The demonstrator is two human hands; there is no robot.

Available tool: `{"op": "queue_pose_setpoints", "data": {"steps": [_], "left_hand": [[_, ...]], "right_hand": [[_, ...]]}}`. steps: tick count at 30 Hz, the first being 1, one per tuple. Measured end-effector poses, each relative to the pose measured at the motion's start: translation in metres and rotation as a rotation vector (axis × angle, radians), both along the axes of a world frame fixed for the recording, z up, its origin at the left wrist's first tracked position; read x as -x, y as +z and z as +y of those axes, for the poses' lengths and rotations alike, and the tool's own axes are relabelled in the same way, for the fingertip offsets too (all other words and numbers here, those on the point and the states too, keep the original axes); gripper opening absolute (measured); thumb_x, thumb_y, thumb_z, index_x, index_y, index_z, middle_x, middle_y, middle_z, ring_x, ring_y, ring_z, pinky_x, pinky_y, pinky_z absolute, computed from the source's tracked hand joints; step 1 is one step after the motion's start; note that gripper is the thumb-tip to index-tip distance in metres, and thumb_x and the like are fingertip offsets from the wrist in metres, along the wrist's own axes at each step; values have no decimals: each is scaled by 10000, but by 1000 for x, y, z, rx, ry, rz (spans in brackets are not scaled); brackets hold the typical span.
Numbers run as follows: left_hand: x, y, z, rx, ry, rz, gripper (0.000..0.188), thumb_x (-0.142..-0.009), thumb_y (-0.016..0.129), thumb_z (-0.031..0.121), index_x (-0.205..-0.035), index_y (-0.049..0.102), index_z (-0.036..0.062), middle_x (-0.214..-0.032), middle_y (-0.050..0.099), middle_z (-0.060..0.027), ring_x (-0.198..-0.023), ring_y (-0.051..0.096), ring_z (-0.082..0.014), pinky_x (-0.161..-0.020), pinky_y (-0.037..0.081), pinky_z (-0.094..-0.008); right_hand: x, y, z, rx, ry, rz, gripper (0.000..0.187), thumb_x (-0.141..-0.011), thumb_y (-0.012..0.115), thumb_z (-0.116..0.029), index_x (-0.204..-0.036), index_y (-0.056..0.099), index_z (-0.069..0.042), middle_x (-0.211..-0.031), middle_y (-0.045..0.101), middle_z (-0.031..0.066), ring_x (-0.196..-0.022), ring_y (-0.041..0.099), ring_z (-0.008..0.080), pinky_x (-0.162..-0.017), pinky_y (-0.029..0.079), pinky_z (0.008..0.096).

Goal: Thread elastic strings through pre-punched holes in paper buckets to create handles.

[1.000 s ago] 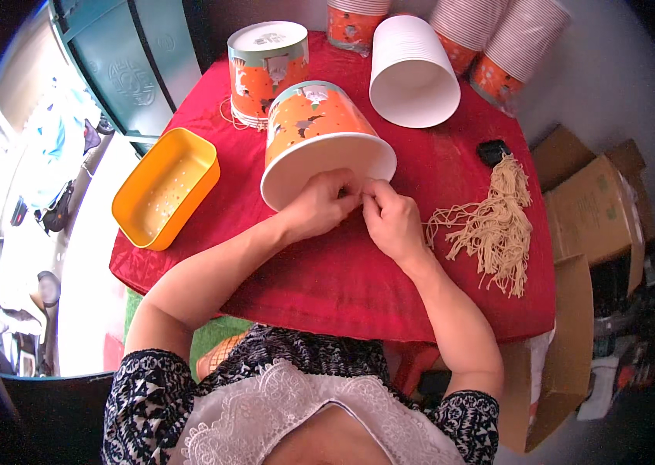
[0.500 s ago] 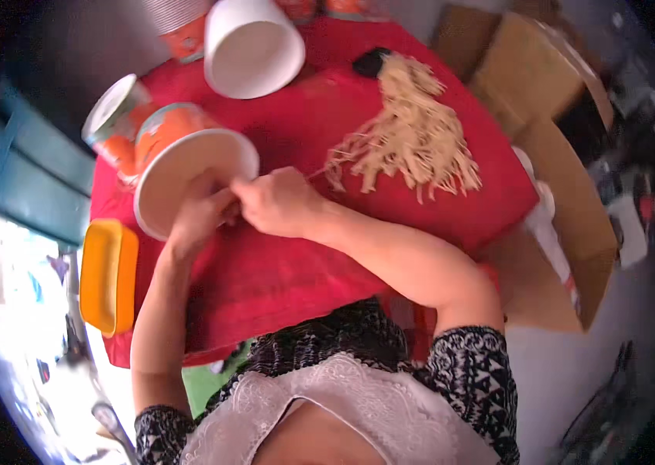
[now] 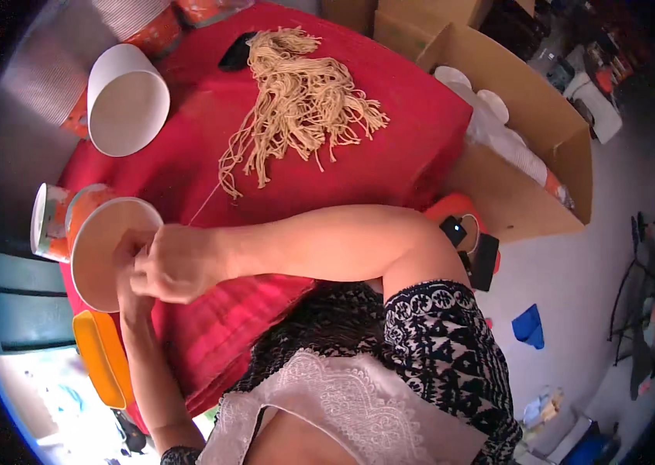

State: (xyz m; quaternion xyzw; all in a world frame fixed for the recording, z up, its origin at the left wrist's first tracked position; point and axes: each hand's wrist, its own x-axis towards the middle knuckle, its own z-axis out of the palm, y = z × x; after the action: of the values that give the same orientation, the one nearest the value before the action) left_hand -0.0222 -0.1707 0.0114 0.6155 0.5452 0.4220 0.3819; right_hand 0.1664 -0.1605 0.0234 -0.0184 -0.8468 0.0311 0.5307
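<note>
My left hand (image 3: pixel 133 263) is at the mouth of a white-lined paper cup (image 3: pixel 95 256) with an orange outside, which lies tipped with its opening toward me. Its fingers are bent and partly covered by my right hand (image 3: pixel 171 262), so what they hold is hidden. My right hand is closed in a pinch right beside it, in front of the cup's rim. From it a thin strand of string (image 3: pixel 205 205) runs up to a bundle of loose beige strings (image 3: pixel 300 97). The bundle lies spread on the red tablecloth (image 3: pixel 397 116), a black piece (image 3: pixel 236 53) at its top end.
Another paper cup (image 3: pixel 50 221) stands behind the first. Farther off are a large white cup (image 3: pixel 127 101) on its side and stacked cups (image 3: pixel 44 85). A yellow tray (image 3: pixel 103 360) sits at the left edge. At right, a cardboard box (image 3: pixel 529 201) holds wrapped cups.
My view has swung to the right, so the table sits farther left in it. My right hand has drawn in closer over my left at the cup's mouth, and the strand now shows stretched.
</note>
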Motion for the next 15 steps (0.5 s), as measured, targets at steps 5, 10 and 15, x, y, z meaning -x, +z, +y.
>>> {"op": "queue_pose_setpoints", "data": {"steps": [5, 10, 15], "left_hand": [[-22, 18, -3, -5, 75, 317, 51, -845, 611, 52, -819, 594, 12, -793, 599, -24, -730, 534, -93, -657, 448, -250], [-27, 26, -2, -11, 18, 210, 52, -853, 602, 56, -887, 600, 17, -812, 605, -27, -739, 546, -99, -670, 457, -250], [-27, 29, -11, -141, -37, 397, 188, -905, 556, 112, -1060, 594, 12, -961, 632, -53, -863, 600, -146, -774, 492, -284]], "right_hand": [[2, -7, -13, -317, -139, -94, 145, -722, 576, -220, -663, 521, -100, -514, 547, 39, -443, 583, 209, -383, 433, 354], [-3, -4, -10, -240, -13, -158, 146, -723, 593, -223, -704, 554, -83, -512, 557, 82, -437, 600, 259, -386, 464, 414], [0, -2, 3, 115, -54, 107, 142, -768, 612, -153, -729, 513, -60, -631, 570, 116, -490, 585, 304, -414, 459, 421]]}}
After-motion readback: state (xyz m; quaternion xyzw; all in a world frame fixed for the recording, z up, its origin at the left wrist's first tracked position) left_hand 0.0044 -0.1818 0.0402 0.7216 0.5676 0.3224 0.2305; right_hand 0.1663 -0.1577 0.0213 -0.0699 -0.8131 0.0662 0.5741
